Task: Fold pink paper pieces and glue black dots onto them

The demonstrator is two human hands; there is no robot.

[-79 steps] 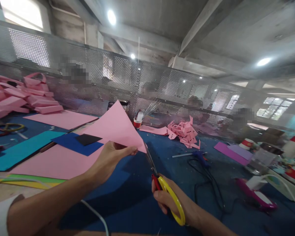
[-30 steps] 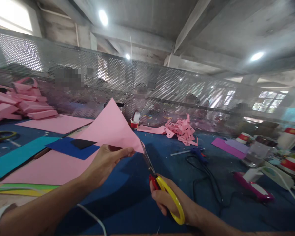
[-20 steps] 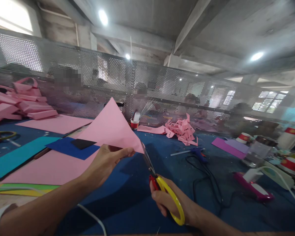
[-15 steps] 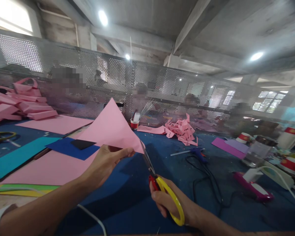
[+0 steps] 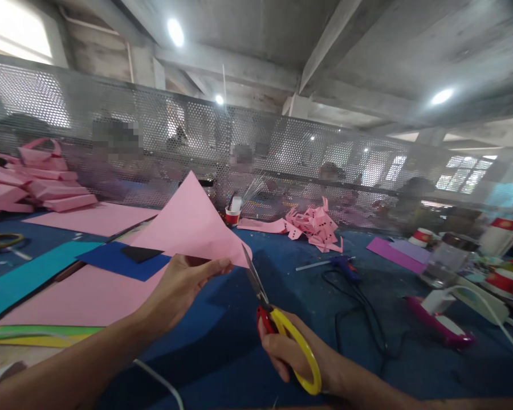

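My left hand (image 5: 182,287) pinches the lower edge of a pink paper sheet (image 5: 192,225), holding it up above the blue table with one corner pointing upward. My right hand (image 5: 294,356) grips scissors (image 5: 277,319) with a yellow and red handle. Their blades reach up to the sheet's right corner. Whether the blades bite into the paper is hard to tell.
Large pink (image 5: 85,293), blue (image 5: 119,259) and teal (image 5: 21,276) sheets lie at left. Pink scraps (image 5: 316,228) lie at the back centre. A glue gun (image 5: 344,265) with a black cable, a purple tool (image 5: 440,324) and cups sit right. A perforated metal screen (image 5: 282,154) stands behind, with people beyond it.
Both hands hold nearly the same pose. The scissor blades have drawn slightly away from the sheet's right corner, and the view has shifted a little.
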